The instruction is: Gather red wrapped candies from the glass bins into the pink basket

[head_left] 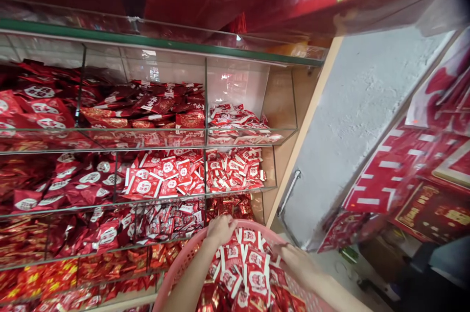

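A pink plastic basket (179,264) with a perforated wall is in front of me at the bottom of the head view. It is heaped with small red-and-white wrapped candy packets (256,277), with darker shiny red wrappers lower in the heap. My left hand (219,230) reaches over the basket, its fingers bent round the far left part of the rim. On the far right part of the rim rests my right hand (296,263), closed and slightly blurred, close beside the packets. Its fingertips are partly hidden.
Glass-fronted shelves (161,199) with divided bins of red packets stand ahead. Large red boxes (301,3) sit on the glass shelf above. A grey wall (352,101) and hanging red packages (382,170) are at the right. A dark shape is at lower right.
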